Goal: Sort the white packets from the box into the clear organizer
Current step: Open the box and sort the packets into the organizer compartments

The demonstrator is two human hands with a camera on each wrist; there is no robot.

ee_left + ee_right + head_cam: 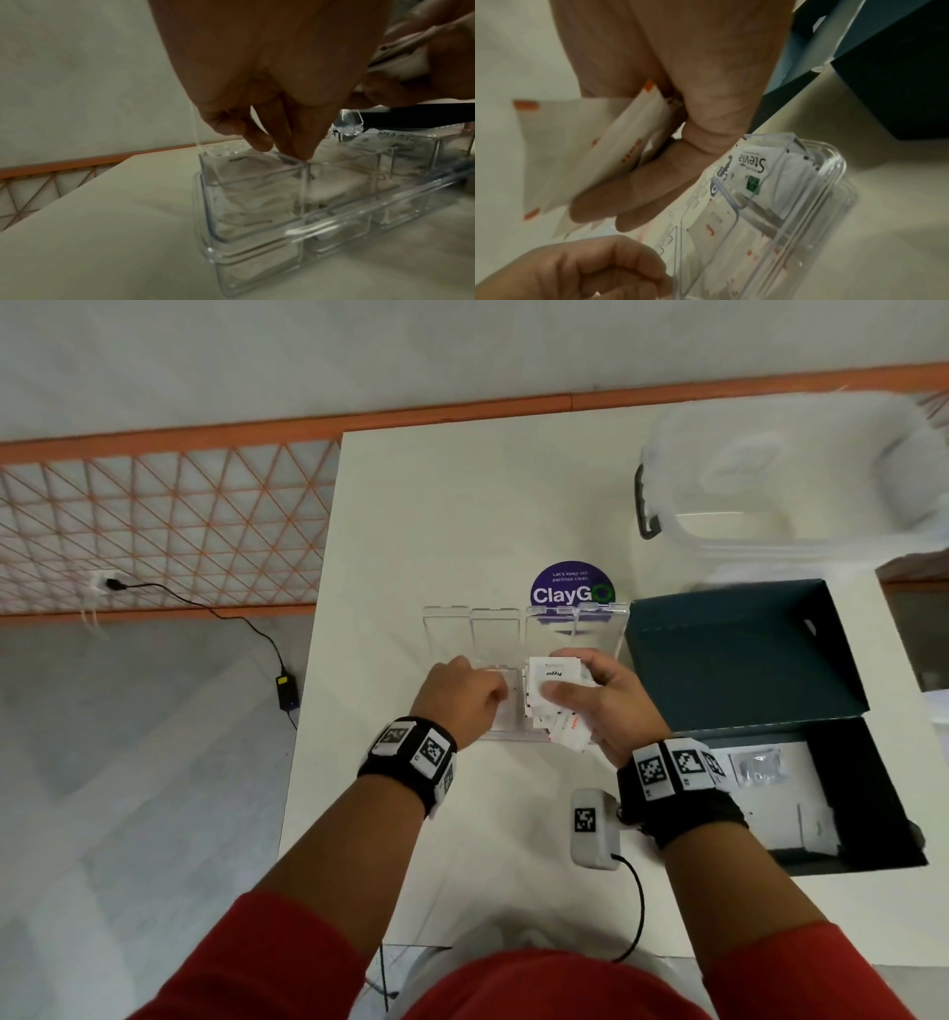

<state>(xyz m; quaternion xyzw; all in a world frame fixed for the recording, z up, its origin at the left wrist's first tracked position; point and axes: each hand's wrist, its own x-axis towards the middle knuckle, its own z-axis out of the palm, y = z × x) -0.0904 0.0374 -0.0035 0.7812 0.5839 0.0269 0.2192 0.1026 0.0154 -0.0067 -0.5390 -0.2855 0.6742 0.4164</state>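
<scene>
While several compartments of the clear plastic organizer with hinged lids (518, 639) already hold white paper sachets, the sorting looks well under way but not finished, to my judgement. A packet printed "Stevia" lies in the end compartment (770, 170) just below the right hand's fingertips in the right wrist view, with red-lettered packets in the next cell.

Held fanned between curled fingers and thumb, a stack of white paper packets (554, 680) sits in the right hand (608, 706), directly above the organizer. Its lowest packets carry orange corner marks (582, 154).

At the organizer's other end, the left hand (462, 695) has its fingers bunched and pointed down, fingertips (298, 150) touching the top edge of a divider wall; whether they pinch a packet I cannot tell.

Beyond the right wrist, the dark blue cardboard box with its flap open (744, 660) still shows a few white packets and a small clear bag (760, 767) on its floor, so more remains to fetch.

For room: the box stands just beside the organizer on the right hand's outer side, leaving little gap there. The white table (436, 516) edge runs not far outside the left hand. The raised lids stand beyond both hands' fingertips, so entry is from above.
</scene>
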